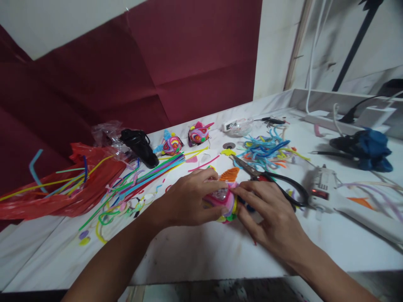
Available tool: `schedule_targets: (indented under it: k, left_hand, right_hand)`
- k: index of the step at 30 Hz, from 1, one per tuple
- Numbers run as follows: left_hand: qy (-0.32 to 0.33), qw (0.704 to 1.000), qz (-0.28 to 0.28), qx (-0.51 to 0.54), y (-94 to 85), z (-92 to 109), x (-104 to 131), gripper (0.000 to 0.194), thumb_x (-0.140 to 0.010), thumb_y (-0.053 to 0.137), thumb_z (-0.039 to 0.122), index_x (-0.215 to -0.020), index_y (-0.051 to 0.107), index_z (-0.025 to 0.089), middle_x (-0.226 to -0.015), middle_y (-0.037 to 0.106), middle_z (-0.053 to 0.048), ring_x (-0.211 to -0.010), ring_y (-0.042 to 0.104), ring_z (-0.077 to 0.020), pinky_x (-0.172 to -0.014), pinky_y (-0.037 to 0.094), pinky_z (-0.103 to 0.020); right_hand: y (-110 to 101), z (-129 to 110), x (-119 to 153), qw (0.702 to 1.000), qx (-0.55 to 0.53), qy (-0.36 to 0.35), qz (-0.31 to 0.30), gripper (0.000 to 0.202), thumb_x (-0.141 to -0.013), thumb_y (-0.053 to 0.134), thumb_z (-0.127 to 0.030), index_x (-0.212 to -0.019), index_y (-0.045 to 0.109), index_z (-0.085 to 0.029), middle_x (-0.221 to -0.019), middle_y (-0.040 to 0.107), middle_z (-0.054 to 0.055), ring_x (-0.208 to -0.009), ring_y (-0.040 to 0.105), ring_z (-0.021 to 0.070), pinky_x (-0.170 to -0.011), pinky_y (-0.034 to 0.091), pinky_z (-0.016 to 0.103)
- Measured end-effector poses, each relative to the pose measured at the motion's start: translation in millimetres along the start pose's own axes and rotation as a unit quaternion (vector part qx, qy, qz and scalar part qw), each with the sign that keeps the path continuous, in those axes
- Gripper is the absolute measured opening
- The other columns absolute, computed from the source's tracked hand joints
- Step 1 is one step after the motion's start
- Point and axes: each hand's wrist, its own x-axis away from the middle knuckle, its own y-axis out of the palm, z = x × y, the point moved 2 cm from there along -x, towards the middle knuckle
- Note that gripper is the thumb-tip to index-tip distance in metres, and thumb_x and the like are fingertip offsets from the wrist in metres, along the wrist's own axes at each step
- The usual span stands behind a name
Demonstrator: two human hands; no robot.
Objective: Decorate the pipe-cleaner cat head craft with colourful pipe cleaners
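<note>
Reference item: scissors (271,175), lying on the worktop (176,260), blades slightly parted and pointing away to the left, black handles toward the right.

Workpiece: a multicoloured craft piece (232,202), mainly pink with yellow and green edging, located in front of the scissors and to their left. A clear, shiny part shows on its upper face. An orange ridged piece (229,174) projects at its far side, near the blades.

Left hand (192,197): at the left side of the workpiece. Thumb and fingers pinch the workpiece between them.

Right hand (270,205): directly in front of the scissors, overlapping part of them in view. Fingers are slightly apart, their tips at the right edge of the workpiece; whether they pinch it cannot be told.

Surrounding items:
- Yellow cutout (228,152): just beyond the scissor tips.
- Tangled fuzzy stems (264,149): behind the scissors.
- Two colourful figures (199,135): behind the scissors and to their left, near each other.
- Straight stems (154,172): left of the scissors.
- Red plastic bag (97,157): farther left.
- Power strip (362,222): right of the scissor handles, red indicator lit.
</note>
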Motion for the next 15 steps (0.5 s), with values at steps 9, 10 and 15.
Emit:
schedule_targets:
  k: [9,10,15]
  left_hand:
    - [0.009,1.0,-0.006,-0.011,0.0,0.7,-0.7,0.042,-0.084,0.066,0.038,-0.121,0.065,0.019,-0.119,0.063,-0.011,-0.105,0.061,-0.024,-0.093,0.051,-0.038]
    - [0.009,1.0,-0.008,-0.011,0.0,0.8,-0.8,0.042,-0.084,0.066,0.038,-0.121,0.064,0.019,-0.119,0.063,-0.011,-0.105,0.061,-0.0239,-0.093,0.051,-0.038]
    - [0.007,1.0,-0.005,-0.007,0.0,1.2,-1.3,0.043,-0.083,0.067,0.037,-0.122,0.064,0.021,-0.119,0.063,-0.01,-0.105,0.062,-0.0234,-0.093,0.051,-0.037]
  right_hand:
    - [1.8,0.8,4.2,1.0,0.008,-0.006,0.012,0.026,-0.089,0.058,-0.013,-0.115,0.064,-0.012,-0.1,0.067,0.012,-0.09,0.062,0.0245,-0.079,0.046,0.042]
    - [1.8,0.9,4.2,1.0,0.011,-0.007,0.011,0.026,-0.09,0.058,-0.013,-0.115,0.063,-0.012,-0.101,0.067,0.012,-0.091,0.062,0.0244,-0.079,0.046,0.042]
    - [1.4,2.0,3.6,1.0,0.016,-0.006,-0.003,0.026,-0.091,0.056,-0.014,-0.115,0.063,-0.014,-0.101,0.067,0.011,-0.09,0.062,0.0239,-0.079,0.045,0.042]
